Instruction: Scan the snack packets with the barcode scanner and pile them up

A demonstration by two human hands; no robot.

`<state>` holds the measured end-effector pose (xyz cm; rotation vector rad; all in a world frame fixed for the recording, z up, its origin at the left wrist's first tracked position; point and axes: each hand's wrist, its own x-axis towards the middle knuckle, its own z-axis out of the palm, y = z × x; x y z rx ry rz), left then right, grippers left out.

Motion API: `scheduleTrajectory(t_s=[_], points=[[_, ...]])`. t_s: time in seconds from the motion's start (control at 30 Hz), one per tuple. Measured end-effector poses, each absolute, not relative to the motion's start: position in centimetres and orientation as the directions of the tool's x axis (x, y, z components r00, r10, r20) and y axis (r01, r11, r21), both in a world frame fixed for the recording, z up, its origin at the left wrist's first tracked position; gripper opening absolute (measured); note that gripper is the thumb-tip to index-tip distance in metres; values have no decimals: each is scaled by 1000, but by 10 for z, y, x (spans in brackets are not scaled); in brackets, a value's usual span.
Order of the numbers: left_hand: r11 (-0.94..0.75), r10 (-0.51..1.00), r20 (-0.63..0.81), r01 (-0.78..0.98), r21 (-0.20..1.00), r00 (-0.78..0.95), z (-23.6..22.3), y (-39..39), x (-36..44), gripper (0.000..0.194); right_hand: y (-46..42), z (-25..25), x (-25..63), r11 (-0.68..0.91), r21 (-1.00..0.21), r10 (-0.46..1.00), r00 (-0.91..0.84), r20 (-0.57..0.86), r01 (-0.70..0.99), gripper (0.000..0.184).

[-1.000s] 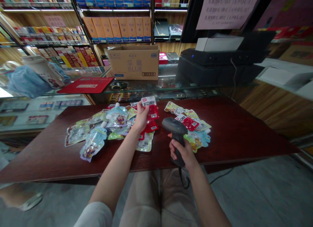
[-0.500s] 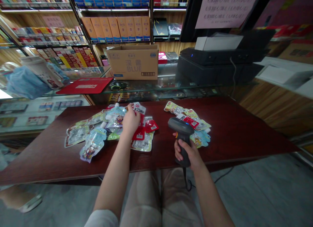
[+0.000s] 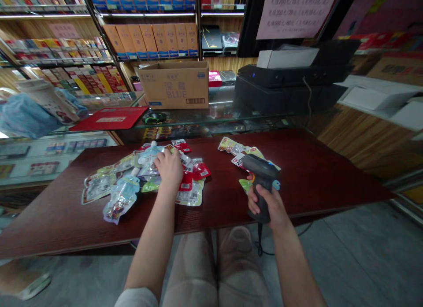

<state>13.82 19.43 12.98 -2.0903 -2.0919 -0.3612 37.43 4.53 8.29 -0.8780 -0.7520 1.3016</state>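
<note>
Right grip (image 3: pixel 270 203) clasps the scanner (image 3: pixel 261 167), farther right than before; left grip (image 3: pixel 170 168), hold unclear, overlies pouches (image 3: pixel 146 160).

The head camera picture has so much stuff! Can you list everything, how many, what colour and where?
Table: one, dark red-brown, middle
Left packets: many, mixed, table's left
Right packets: several, mixed, table's right
Scanner: one, black, before right packets
Glass counter: one, clear, behind table
Cardboard box: one, brown, on counter
Flat mat: one, red, left of box
Mouse: one, black-green, beside mat
Cup: one, white, left
Cloth: one, blue, by cup
Machine: one, black, back right
Sign: one, pinkish, above machine
Shelf boxes: many, orange-blue, back
Left hand: one, bare, on left packets
Right hand: one, bare, holding scanner
Legs: two, beige trousers, below table
</note>
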Motion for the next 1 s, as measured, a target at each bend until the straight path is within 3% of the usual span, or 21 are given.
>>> scheduleTrajectory(t_s=[0.33,0.47,0.63,0.77,1.0], points=[[-196,932,323,979,65,165,114,198,147,34,36,85,394,83,-875,980,198,-15,-477,34],[-310,899,362,942,132,245,114,195,168,33,30,89,402,97,-879,973,232,-16,-467,35],[-472,882,160,837,276,444,112,193,223,31,23,89,413,112,-884,964,266,-14,-454,34],[-364,898,-88,839,404,432,108,203,270,58,19,87,422,142,-885,952,307,-1,-444,35],[-243,937,-142,888,390,319,95,217,301,71,17,88,442,147,-898,950,312,11,-415,37]])
